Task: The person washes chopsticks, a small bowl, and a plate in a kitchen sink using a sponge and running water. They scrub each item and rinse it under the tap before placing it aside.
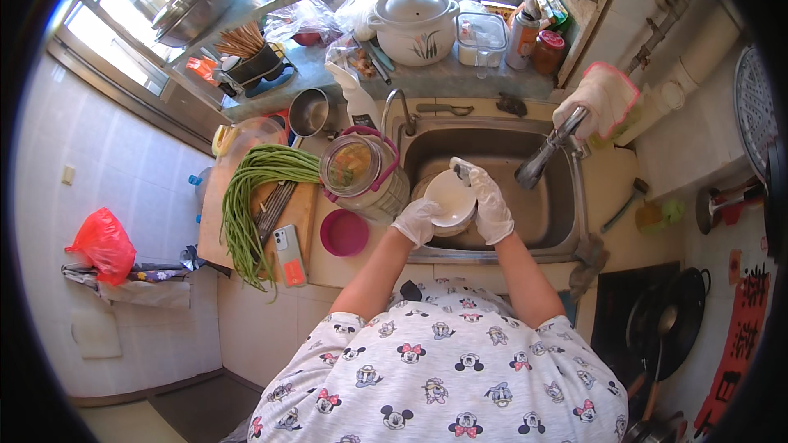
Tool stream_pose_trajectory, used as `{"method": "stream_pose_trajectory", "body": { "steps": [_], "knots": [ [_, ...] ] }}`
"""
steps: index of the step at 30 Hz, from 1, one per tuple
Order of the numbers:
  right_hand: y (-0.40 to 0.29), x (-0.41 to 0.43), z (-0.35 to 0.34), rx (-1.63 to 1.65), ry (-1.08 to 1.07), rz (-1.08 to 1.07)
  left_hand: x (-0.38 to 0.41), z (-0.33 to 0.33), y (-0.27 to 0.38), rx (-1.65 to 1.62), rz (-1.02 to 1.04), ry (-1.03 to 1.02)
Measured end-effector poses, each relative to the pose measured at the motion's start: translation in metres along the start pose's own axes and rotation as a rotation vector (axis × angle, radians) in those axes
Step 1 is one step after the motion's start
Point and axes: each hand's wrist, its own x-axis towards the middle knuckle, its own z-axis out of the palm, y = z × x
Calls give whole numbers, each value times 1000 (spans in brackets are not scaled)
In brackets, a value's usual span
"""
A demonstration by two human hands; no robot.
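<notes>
Both my hands wear thin translucent gloves and are over the left part of a steel sink (511,197). My left hand (415,221) grips the left rim of a white bowl (452,200), which is tilted. On the bowl's right side, my right hand (489,203) holds it, with a small dark and white thing, too small to name, at its fingertips. Below the bowl, partly hidden by it, is another round dish or bowl. Just left of my hands stands a large glass jar (381,187) with a magenta handle, its mouth uncovered. A magenta lid (344,232) lies beside it.
Long green beans (246,203) lie on a wooden cutting board (212,215) with a phone (289,255) nearby. A faucet (397,104) and a peeler (444,109) are behind the sink. A cloth (600,98) hangs over a spout at right. A lidded white pot (415,27) stands on the shelf.
</notes>
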Motion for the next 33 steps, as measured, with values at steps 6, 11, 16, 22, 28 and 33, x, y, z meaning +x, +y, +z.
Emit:
{"method": "stream_pose_trajectory", "body": {
  "steps": [6,11,16,22,28,33],
  "knots": [
    [-14,23,-25,457,-332,463,-17,51,6,-115,-197,85],
    [10,12,-32,781,-343,768,-3,33,-3,-11,-303,-126],
    [17,-22,-43,664,-33,566,4,45,-16,7,-112,9],
    [57,-67,-81,-309,31,238,26,19,-44,1096,-4,51],
    [42,-83,-148,-887,218,413,53,20,-35,1947,521,-699],
    [-16,-68,-175,-689,633,567,110,-98,-94,1765,-237,146]
  ]
}}
